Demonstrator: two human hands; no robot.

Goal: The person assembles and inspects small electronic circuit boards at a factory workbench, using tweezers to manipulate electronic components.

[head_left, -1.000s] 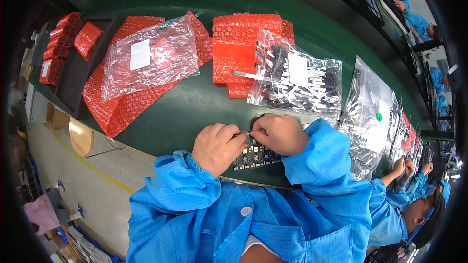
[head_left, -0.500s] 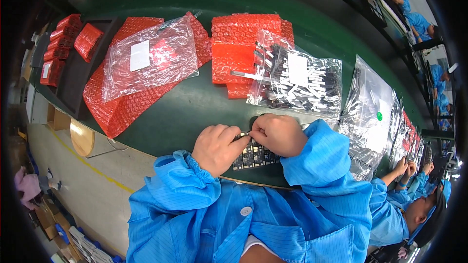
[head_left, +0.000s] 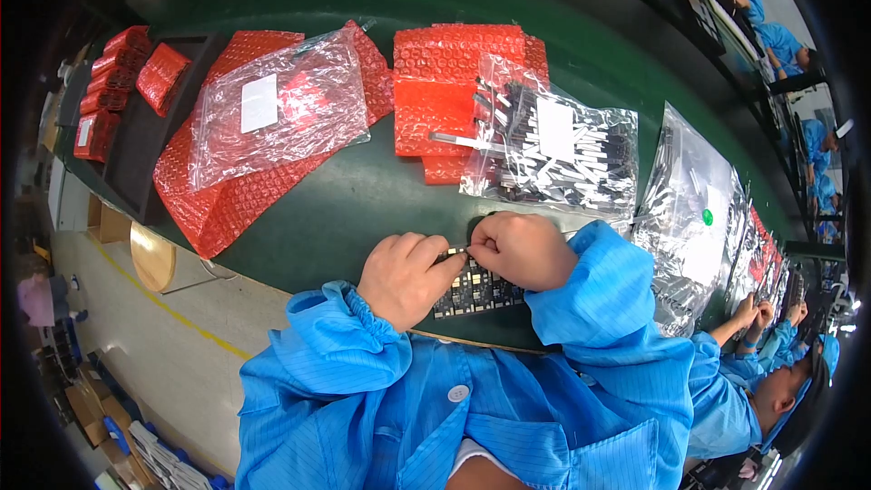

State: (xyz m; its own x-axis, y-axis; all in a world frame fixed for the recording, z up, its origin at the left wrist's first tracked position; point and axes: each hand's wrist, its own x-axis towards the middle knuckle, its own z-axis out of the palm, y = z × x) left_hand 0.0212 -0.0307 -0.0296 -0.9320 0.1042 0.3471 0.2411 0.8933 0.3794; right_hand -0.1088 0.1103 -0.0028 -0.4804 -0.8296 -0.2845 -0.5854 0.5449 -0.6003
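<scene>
In the head view, the left hand (head_left: 399, 279) and right hand (head_left: 524, 249) have barely moved; a distant person in pink (head_left: 37, 298) has shifted. Fingertips meet at the upper edge of the circuit board (head_left: 478, 292) on the table (head_left: 318, 209); whether they pinch anything, I cannot tell. A clear bag (head_left: 594, 186) holds black-and-white strips; a dark tray (head_left: 136, 150) holds red bubble-wrap bundles (head_left: 163, 79).

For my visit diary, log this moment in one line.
left hand: at circuit board panel; right hand: fingertips near left's, grip unclear; parts bag: beyond hands
</scene>
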